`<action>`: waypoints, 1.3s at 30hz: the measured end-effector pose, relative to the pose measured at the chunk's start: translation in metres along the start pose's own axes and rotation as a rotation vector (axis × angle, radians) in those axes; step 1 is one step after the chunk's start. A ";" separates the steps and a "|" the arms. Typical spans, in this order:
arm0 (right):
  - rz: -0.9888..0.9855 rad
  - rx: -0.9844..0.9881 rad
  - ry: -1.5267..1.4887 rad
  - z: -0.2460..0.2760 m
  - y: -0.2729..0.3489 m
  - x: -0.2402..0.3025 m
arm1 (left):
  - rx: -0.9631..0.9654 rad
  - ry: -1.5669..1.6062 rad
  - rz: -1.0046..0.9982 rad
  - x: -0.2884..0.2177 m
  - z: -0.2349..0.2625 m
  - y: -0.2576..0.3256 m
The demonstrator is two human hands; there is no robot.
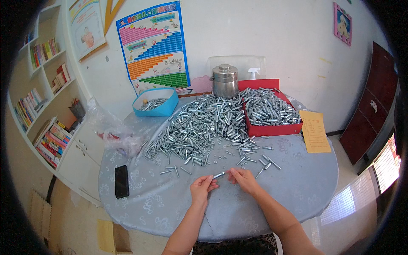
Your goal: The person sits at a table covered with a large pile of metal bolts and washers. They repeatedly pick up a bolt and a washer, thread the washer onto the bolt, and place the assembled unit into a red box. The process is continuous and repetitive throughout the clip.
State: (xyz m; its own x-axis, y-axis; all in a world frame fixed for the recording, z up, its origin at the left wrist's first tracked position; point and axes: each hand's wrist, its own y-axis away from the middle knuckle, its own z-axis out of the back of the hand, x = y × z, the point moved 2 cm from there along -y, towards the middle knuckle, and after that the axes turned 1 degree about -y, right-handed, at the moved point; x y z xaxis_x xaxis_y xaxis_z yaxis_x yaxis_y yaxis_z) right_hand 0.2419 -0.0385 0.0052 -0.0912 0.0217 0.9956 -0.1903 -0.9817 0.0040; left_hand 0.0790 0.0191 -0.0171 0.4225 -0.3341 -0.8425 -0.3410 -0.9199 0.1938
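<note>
Near the front of the table, my left hand (201,189) pinches a silver expansion bolt (218,175) between thumb and fingers. The bolt lies nearly level, its far end pointing right. My right hand (244,179) is closed at that end, fingertips close together; whatever they hold is too small to make out. Beyond my hands spreads a big heap of loose metal bolts and sleeves (191,131). Small washers or nuts (216,160) lie scattered at its front edge. Several single bolts (268,161) rest to the right of the heap.
A red box (274,130) full of metal pieces stands back right, a yellow paper (315,131) beside it. Behind the heap is a steel canister (225,81). To the left are a blue basket (168,109) holding parts, a clear plastic bag (112,131) and a black phone (121,182).
</note>
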 end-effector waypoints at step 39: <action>0.261 -1.072 -0.185 0.313 -0.122 0.013 | 0.055 -0.124 -0.009 -0.012 -0.014 0.003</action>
State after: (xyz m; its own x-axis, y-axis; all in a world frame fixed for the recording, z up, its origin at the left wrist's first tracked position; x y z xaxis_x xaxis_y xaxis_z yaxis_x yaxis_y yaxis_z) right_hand 0.5695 0.0220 0.0471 -0.1212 -0.2772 0.9531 -0.9388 -0.2797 -0.2008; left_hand 0.0847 0.0172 0.0008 0.3197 -0.2946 -0.9006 -0.3847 -0.9089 0.1608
